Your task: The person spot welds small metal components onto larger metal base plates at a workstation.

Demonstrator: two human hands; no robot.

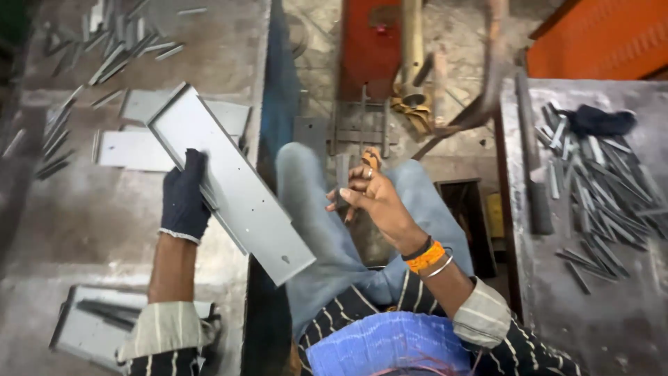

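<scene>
My left hand [184, 198], in a dark glove, grips a long grey sheet-metal channel [240, 191] by its edge and holds it tilted over the left bench's edge. My right hand [369, 198] is bare, with an orange thread and a bangle at the wrist. It holds a small flat grey metal strip [342, 174] upright between thumb and fingers, above my knees in blue jeans.
Flat grey plates [132, 150] and several small metal strips [111, 49] lie on the left bench. Another channel [90, 327] sits at the bottom left. The right bench [598, 306] carries a heap of strips [605, 202] and a dark cloth [598, 120]. A red machine [369, 49] stands ahead.
</scene>
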